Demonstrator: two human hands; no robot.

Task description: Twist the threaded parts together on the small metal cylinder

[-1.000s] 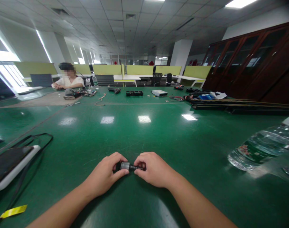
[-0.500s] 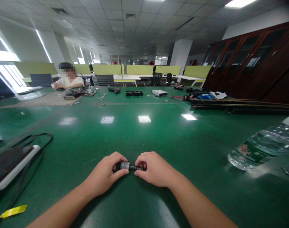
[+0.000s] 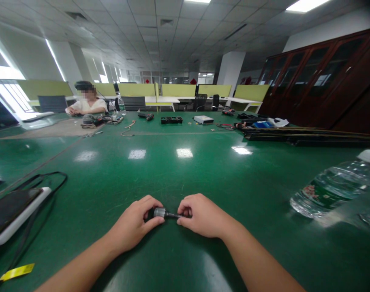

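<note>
Low over the green table, my left hand point(image 3: 142, 217) pinches a short grey metal cylinder point(image 3: 159, 212) between thumb and fingers; its left end is hidden in the hand. From the cylinder's right side runs a thin dark rod point(image 3: 172, 215), in line with it and nearly level. My right hand point(image 3: 199, 215) grips the rod's far end with thumb and curled fingertips, which cover its tip. A short stretch of rod shows between the two hands. Whether the rod and cylinder are one piece, I cannot tell.
A phone-like device point(image 3: 17, 211) with a black strap lies at left. On the right stands a water bottle point(image 3: 330, 190). Farther back are a power drill point(image 3: 146, 116), a black tray point(image 3: 172, 120), a white box point(image 3: 203, 119) and long dark strips point(image 3: 294, 134). A person point(image 3: 86, 101) sits far left.
My right hand has shifted slightly right, away from my left hand, and more of the thin rod shows between them. My left hand has stayed in place on the cylinder.
</note>
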